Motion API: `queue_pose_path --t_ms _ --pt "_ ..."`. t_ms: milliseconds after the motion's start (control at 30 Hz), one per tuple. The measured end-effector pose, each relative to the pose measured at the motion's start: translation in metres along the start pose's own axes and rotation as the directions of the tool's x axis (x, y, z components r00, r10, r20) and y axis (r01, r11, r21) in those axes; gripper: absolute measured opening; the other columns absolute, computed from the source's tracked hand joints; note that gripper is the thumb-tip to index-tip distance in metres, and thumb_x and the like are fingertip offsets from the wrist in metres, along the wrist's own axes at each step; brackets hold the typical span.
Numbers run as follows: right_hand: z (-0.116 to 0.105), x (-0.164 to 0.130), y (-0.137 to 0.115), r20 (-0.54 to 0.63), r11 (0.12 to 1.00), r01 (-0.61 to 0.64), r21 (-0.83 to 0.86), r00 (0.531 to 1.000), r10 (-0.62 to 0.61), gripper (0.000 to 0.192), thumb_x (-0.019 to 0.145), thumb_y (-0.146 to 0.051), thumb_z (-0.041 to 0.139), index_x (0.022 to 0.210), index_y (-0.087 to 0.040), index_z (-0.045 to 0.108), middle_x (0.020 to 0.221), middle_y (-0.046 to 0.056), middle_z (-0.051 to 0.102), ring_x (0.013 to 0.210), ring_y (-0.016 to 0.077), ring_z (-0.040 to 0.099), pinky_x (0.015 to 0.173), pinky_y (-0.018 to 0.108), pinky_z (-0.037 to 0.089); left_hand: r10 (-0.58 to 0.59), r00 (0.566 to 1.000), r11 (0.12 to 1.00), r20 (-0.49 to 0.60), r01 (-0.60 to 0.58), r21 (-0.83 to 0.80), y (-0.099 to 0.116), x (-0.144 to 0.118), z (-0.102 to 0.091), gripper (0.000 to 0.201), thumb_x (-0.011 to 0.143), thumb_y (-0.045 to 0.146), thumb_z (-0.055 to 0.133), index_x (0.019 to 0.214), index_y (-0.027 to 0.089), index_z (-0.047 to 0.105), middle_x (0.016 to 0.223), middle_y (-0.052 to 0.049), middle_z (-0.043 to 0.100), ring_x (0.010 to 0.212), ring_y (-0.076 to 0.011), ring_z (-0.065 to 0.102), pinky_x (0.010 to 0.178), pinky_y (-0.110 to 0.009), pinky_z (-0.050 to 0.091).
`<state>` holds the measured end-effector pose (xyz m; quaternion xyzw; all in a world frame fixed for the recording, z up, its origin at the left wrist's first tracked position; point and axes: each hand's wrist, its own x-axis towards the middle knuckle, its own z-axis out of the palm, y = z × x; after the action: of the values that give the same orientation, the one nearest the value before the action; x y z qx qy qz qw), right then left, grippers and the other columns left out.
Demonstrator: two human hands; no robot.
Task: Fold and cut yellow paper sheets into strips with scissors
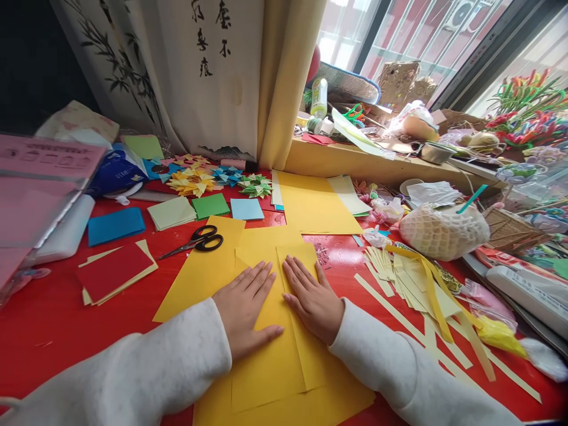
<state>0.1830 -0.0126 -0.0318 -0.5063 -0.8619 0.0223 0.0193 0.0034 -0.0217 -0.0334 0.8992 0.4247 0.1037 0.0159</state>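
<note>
A yellow paper sheet (266,378) lies in front of me, its right side folded over in a long flap (310,355). My left hand (248,307) rests flat on the sheet left of the flap's edge, fingers stretched out and thumb pointing right. On the flap lies my right hand (315,299), palm down with its fingers extended. More yellow sheets (199,284) spread out beneath. Black-handled scissors (202,239) lie on them, up and left of my left hand, with the blades pointing left.
Small stacks of blue (116,226), red (115,269) and green paper (210,206) sit on the left of the red table. Folded paper stars (193,179) are behind them. At right are cut paper strips (390,307) and a net-wrapped round thing (444,229). Clutter fills the windowsill (355,155).
</note>
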Motion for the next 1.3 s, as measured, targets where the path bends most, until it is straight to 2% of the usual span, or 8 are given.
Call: queue_pose_path --t_ms 133,267,467,667,933,1133,1300 --pt "0.007 0.002 -0.002 -0.059 0.998 -0.017 -0.059 0.998 0.013 0.050 0.085 -0.039 0.013 0.129 -0.016 0.013 0.135 0.002 0.011 0.124 0.0150 0.009 0.099 0.044 0.011 -0.023 0.999 1.000 0.029 0.023 0.007 -0.003 0.002 0.000 0.075 0.070 0.061 0.027 0.125 0.009 0.030 0.132 -0.010 0.025 0.122 -0.0226 0.016 0.099 -0.037 0.015" --pt "0.008 0.004 -0.001 -0.102 0.997 -0.033 -0.075 0.995 0.025 0.048 0.085 -0.038 0.015 0.129 -0.018 0.014 0.135 0.001 0.015 0.124 0.0148 0.010 0.099 0.041 0.012 -0.048 0.999 0.999 0.013 0.048 0.018 0.000 0.001 0.002 0.074 0.071 0.060 0.026 0.125 0.009 0.029 0.133 -0.011 0.023 0.123 -0.0236 0.014 0.099 -0.037 0.013" --pt "0.009 0.004 -0.003 -0.118 0.996 -0.049 -0.071 0.992 0.040 0.048 0.085 -0.037 0.014 0.129 -0.019 0.014 0.135 0.001 0.014 0.124 0.0149 0.010 0.099 0.042 0.012 -0.013 1.000 1.000 0.003 0.013 0.009 -0.001 -0.001 0.003 0.072 0.073 0.058 0.024 0.126 0.010 0.025 0.133 -0.012 0.023 0.122 -0.0255 0.015 0.098 -0.039 0.016" --pt "0.008 0.003 -0.003 -0.132 0.995 -0.049 -0.090 0.991 0.036 0.048 0.085 -0.036 0.015 0.129 -0.018 0.014 0.135 0.002 0.016 0.123 0.0150 0.011 0.099 0.041 0.012 -0.037 0.999 0.999 -0.030 0.038 0.001 0.003 0.000 0.003 0.072 0.073 0.057 0.026 0.126 0.009 0.026 0.133 -0.012 0.025 0.121 -0.0269 0.016 0.097 -0.041 0.018" --pt "0.008 0.004 -0.004 -0.108 0.997 -0.062 -0.056 0.993 0.056 0.048 0.085 -0.037 0.012 0.130 -0.018 0.012 0.135 0.000 0.012 0.124 0.0133 0.009 0.100 0.041 0.009 -0.064 0.998 0.998 -0.025 0.064 0.018 0.008 -0.001 0.001 0.071 0.074 0.055 0.028 0.125 0.006 0.027 0.132 -0.014 0.026 0.121 -0.0279 0.017 0.097 -0.041 0.018" --pt "0.006 0.007 0.000 -0.080 0.997 -0.071 -0.020 0.994 0.070 0.051 0.085 -0.039 0.012 0.129 -0.014 0.015 0.135 0.004 0.013 0.124 0.0154 0.010 0.099 0.044 0.011 0.060 0.998 0.998 -0.018 -0.059 0.025 0.007 -0.001 0.002 0.069 0.074 0.056 0.027 0.122 0.007 0.034 0.131 -0.014 0.028 0.122 -0.0254 0.016 0.099 -0.039 0.014" --pt "-0.005 0.006 0.007 0.009 0.998 -0.017 0.063 1.000 0.016 0.049 0.085 -0.037 0.011 0.129 -0.015 0.017 0.133 0.002 0.020 0.123 0.0140 0.015 0.099 0.044 0.014 0.078 0.997 0.997 0.009 -0.078 0.014 0.000 0.000 0.004 0.073 0.073 0.061 0.021 0.125 0.010 0.030 0.131 -0.011 0.029 0.122 -0.0230 0.017 0.098 -0.037 0.016"
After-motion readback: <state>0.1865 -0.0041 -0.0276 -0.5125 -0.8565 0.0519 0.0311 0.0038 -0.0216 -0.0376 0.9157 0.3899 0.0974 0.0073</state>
